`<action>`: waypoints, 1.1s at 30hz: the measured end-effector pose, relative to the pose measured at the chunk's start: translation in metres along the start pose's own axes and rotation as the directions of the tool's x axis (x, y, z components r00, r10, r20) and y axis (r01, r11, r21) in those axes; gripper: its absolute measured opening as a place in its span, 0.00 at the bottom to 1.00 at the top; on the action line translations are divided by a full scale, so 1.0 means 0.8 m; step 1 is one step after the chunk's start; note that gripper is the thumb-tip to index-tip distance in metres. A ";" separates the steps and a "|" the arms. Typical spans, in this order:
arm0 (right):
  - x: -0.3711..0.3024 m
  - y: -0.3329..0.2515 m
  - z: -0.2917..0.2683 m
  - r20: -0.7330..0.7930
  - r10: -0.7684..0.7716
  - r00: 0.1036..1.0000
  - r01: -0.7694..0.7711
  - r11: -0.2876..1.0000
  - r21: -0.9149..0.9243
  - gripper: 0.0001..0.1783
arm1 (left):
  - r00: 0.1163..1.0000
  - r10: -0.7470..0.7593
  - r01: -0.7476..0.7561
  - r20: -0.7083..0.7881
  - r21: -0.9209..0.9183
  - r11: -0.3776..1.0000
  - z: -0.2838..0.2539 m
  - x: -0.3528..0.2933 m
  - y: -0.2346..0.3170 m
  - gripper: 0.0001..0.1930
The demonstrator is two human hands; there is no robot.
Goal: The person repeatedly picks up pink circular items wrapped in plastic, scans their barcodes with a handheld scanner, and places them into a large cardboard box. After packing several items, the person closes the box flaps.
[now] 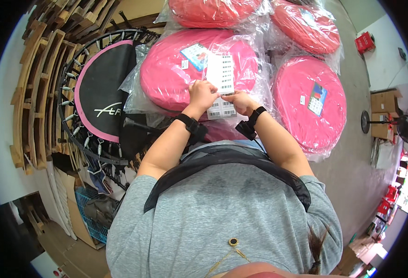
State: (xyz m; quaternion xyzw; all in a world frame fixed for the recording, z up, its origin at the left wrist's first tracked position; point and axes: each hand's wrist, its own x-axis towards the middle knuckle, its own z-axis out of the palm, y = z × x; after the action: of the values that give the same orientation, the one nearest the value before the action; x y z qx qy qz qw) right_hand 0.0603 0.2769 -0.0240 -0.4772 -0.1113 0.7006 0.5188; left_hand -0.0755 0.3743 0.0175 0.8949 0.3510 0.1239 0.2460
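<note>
In front of me, a white sheet of barcode labels (220,74) lies over a round pink package in clear plastic (160,72). My left hand (202,96) pinches the sheet's left edge, thumb and fingertips together. From the right, my right hand (242,101) grips it with thumb and bent fingers. The fingertips of both hands nearly meet about the middle of the sheet, and its lower part hangs below them. A colourful printed card (195,56) and a small white label (185,64) show on the pink package, left of the sheet.
Another wrapped pink disc (306,120) lies to the right; red wrapped ones (215,13) are beyond. At left stand a round black-and-pink trampoline (106,78) and wooden pallets (39,97). Far right are a fan (365,122) and cardboard boxes (383,102) beside the grey floor (347,185).
</note>
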 end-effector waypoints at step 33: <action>0.003 0.002 0.007 -0.074 -0.062 0.995 0.051 0.988 -0.146 0.17 | 0.947 -0.320 0.290 0.038 -0.531 0.796 0.009 0.021 -0.049 0.08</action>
State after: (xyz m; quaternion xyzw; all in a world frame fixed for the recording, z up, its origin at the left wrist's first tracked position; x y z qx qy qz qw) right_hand 0.0551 0.2803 -0.0234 -0.5369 -0.1548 0.6566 0.5065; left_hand -0.0829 0.4084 -0.0082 0.7200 0.4491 0.1988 0.4904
